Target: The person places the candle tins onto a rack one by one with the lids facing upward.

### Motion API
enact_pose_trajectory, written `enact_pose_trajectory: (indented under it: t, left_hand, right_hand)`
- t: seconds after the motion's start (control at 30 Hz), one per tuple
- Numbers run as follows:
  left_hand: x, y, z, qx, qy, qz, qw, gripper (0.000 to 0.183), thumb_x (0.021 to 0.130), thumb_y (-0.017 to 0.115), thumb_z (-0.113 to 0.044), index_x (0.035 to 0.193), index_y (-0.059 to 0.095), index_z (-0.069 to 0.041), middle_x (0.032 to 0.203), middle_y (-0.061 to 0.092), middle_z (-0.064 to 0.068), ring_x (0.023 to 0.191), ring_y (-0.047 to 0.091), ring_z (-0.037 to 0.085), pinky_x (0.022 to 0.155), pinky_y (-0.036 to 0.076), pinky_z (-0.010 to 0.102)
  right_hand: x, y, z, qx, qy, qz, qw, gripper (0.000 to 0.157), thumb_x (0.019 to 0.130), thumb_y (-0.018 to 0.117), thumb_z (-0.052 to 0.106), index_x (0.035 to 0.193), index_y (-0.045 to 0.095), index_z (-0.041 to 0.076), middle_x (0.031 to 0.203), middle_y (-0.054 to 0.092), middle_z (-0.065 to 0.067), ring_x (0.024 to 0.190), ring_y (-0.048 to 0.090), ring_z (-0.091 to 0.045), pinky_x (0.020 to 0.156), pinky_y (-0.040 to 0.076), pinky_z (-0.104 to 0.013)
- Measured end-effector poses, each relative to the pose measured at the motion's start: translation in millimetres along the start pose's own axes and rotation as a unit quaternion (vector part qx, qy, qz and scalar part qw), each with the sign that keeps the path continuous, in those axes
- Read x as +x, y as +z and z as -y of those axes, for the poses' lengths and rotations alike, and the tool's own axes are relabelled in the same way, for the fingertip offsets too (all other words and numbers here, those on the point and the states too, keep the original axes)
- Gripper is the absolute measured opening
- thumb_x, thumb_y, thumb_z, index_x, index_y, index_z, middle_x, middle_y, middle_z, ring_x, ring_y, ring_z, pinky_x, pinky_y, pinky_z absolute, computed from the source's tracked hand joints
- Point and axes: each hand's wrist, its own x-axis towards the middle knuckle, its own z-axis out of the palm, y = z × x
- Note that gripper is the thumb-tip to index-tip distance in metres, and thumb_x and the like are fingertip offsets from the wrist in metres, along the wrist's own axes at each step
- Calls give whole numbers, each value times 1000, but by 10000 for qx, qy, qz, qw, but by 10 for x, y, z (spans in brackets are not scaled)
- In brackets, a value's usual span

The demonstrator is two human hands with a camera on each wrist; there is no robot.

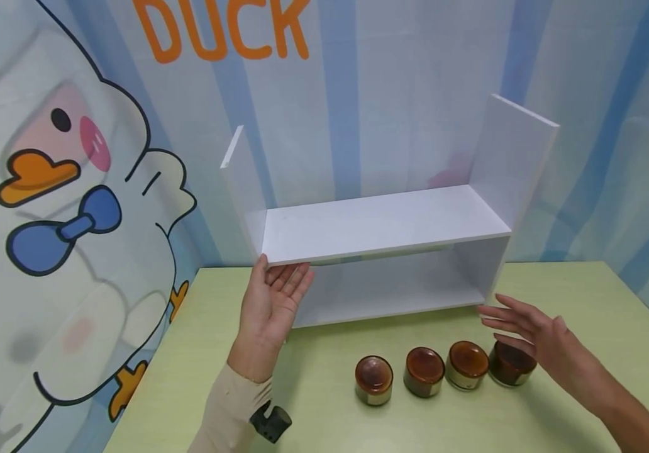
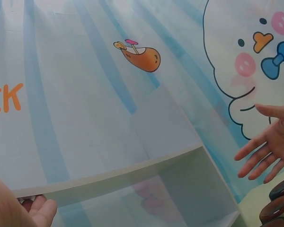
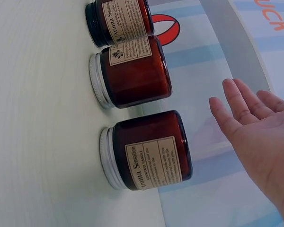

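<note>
I note white shelf [image 1: 381, 226], long axis running between the hands. Left hand [image 1: 270, 308] nearer, fingers and thumb gripping its left end. Right hand [image 1: 551, 346] apart, fingers loosely spread; shelf lies ahead-left.

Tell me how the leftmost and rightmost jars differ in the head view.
The leftmost jar shows in full; the rightmost jar is partly hidden. The leftmost jar's top looks reddish brown, the rightmost jar's much darker. The leftmost jar has a clear gap to its neighbour; the rightmost jar sits close to its own. Both are round and stand on the table.
</note>
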Motion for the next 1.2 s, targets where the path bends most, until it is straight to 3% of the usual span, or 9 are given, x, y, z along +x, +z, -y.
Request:
enact_pose_trajectory:
  t: [0.37,0.63,1.0,1.2]
  left_hand:
    - [-16,-14,10,32,23,6,10000,52,111,37,-42,146,37,-3,131,46,14,134,48,31,110,49,41]
    - [-11,-8,14,-9,-7,36,10000,53,111,38,-42,146,37,-3,134,45,14,135,48,31,108,51,41]
    - [-2,-8,4,8,-34,117,9999,52,111,37,-41,147,36,-4,132,45,12,135,46,31,112,47,40]
    - [-6,-16,2,0,-15,99,9999,52,111,36,-41,147,36,-4,132,46,12,135,46,31,112,47,41]
  right_hand:
    - [-188,-149,-30,730,-345,-182,9966,68,106,-15,34,160,1,-5,166,19,-24,152,28,-28,122,30,-29]
    - [-332,-274,-58,1364,-407,-222,9896,68,104,-19,29,160,0,-5,166,17,-25,154,22,-29,125,28,-33]
    - [-473,-372,-155,2379,-392,-151,9704,69,103,-18,33,161,-1,-1,167,11,-23,156,16,-31,127,22,-38]
    - [-490,-380,-204,1934,-431,-193,9800,66,104,-17,26,160,-1,-5,167,13,-25,155,20,-30,126,25,-36]
